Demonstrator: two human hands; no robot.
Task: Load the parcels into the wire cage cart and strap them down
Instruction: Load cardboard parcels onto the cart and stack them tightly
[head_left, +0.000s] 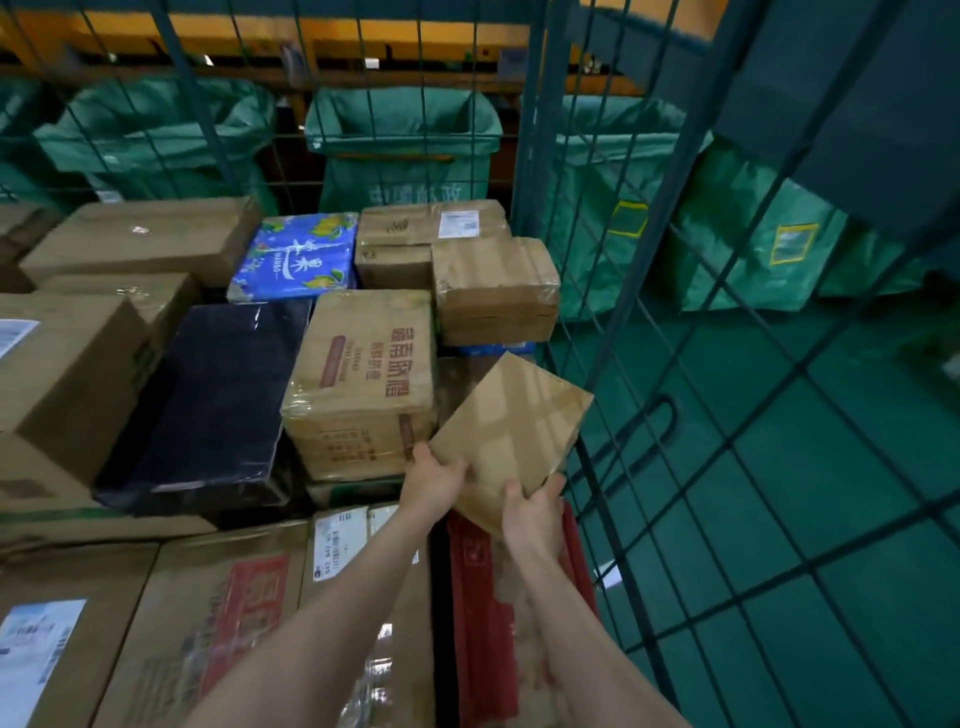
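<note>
Head view: my left hand (436, 475) and right hand (532, 512) both grip a taped brown parcel (511, 434) by its near edges, fingers curled round it. It is tilted, over stacked boxes (363, 364), beside the wire cage cart (531, 182) right wall. Far blue pack (296, 257) reads "MANBO"; near label (340, 540) reads "342 842".

A blue plastic-wrapped pack (296, 257) carries large white Chinese characters and, along one edge, Latin letters that look like "MANGO". A green sack (405, 156) shows pale Chinese characters that seem to read 中国邮政, seen reversed. A taped carton (363, 358) bears big red-brown Chinese characters turned sideways, too blurred to read. A white shipping label (340, 540) on a nearer carton (410, 613) shows a barcode and digits starting "342 842". Other labels are illegible.
</note>
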